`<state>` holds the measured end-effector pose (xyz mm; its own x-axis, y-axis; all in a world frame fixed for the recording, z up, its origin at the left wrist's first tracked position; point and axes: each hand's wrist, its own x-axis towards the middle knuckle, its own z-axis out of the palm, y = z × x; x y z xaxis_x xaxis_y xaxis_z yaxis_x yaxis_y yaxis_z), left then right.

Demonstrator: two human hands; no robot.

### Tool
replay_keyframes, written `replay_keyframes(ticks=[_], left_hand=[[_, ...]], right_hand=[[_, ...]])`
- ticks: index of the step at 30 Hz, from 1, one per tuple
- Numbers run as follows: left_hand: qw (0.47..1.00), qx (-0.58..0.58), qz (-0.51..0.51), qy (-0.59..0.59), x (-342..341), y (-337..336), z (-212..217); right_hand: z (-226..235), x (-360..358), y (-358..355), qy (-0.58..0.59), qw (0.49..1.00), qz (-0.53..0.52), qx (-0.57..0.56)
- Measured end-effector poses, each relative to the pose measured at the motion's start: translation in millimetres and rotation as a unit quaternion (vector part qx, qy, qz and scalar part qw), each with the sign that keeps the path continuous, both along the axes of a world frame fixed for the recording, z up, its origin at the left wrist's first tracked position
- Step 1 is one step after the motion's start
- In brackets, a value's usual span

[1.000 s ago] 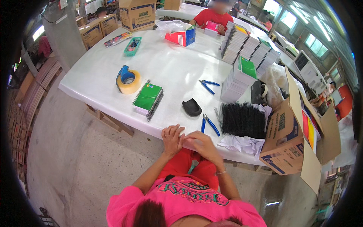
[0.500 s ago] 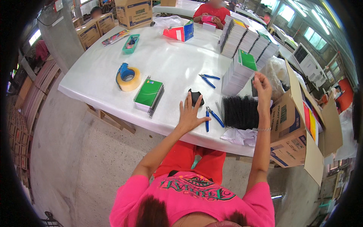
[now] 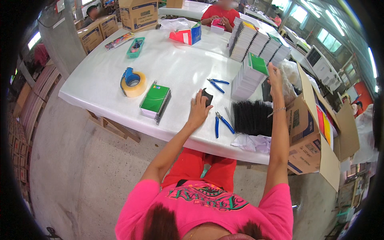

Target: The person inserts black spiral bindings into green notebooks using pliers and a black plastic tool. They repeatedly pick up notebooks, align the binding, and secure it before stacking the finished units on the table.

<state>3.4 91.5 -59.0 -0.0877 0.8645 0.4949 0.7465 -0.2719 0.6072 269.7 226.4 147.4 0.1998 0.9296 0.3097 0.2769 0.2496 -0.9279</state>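
My left hand [image 3: 197,109] rests on the white table with its fingers and thumb closed around a small black piece [image 3: 207,97], whose exact kind I cannot make out. Bent fingers of my right hand [image 3: 275,80] are at the right edge of a tall stack of spiral notebooks [image 3: 242,85], topped by a green cover [image 3: 257,64]. Anything inside that hand is hidden. Below it lies a bundle of black spiral binding coils [image 3: 252,119]. Blue-handled cutters [image 3: 222,124] lie open just right of my left hand, and a second pair [image 3: 218,85] lies farther back.
A small green notebook stack [image 3: 155,100] and a tape dispenser [image 3: 133,82] sit to the left. Farther back are a teal basket [image 3: 136,47] and a red-blue carton [image 3: 185,35]. More notebook stacks [image 3: 258,42] and an open cardboard box [image 3: 304,136] stand right. A person sits across.
My left hand's spread fingers have drawn in around the black piece. My right hand has moved slightly away from me, up along the edge of the notebook stack.
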Motion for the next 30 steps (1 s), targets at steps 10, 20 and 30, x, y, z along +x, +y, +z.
replay_keyframes(ticks=[10,20,30], left_hand=[[0.995,0.017,0.045,-0.082,6.9,-37.7,25.7],[0.984,0.079,0.035,-0.153,1.9,-58.9,65.5],[0.982,0.121,-0.003,-0.148,0.4,-97.3,130.1]], right_hand=[[-15.3,30.1,41.6,0.012,0.989,0.103,-0.104],[-1.0,20.6,32.8,0.01,0.983,0.078,-0.163],[3.6,-30.3,-44.1,-0.092,0.981,0.084,0.151]])
